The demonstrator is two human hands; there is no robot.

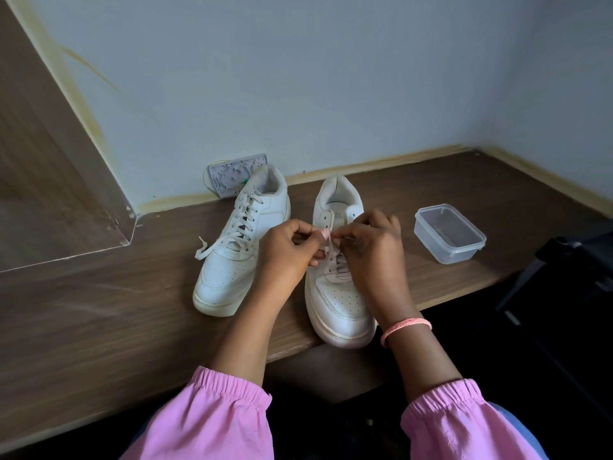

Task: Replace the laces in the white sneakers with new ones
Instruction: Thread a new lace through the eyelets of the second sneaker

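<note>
Two white sneakers stand on a brown wooden desk point(99, 313), toes toward me. The left sneaker point(232, 260) is fully laced, and a loose lace end point(202, 249) trails off its left side. The right sneaker point(338, 303) has lace only in its lower eyelets; its upper eyelets show bare. My left hand point(287, 250) and my right hand point(368, 242) meet over the middle of that shoe. Each pinches the white lace point(326, 235) between thumb and fingertips. My hands hide most of the lacing.
A clear plastic container point(449, 232) stands without a lid to the right of the shoes. A small patterned box point(232, 174) leans on the wall behind the left sneaker. A dark chair point(570, 270) stands off the desk's right edge. The right sneaker's toe overhangs the desk's front edge.
</note>
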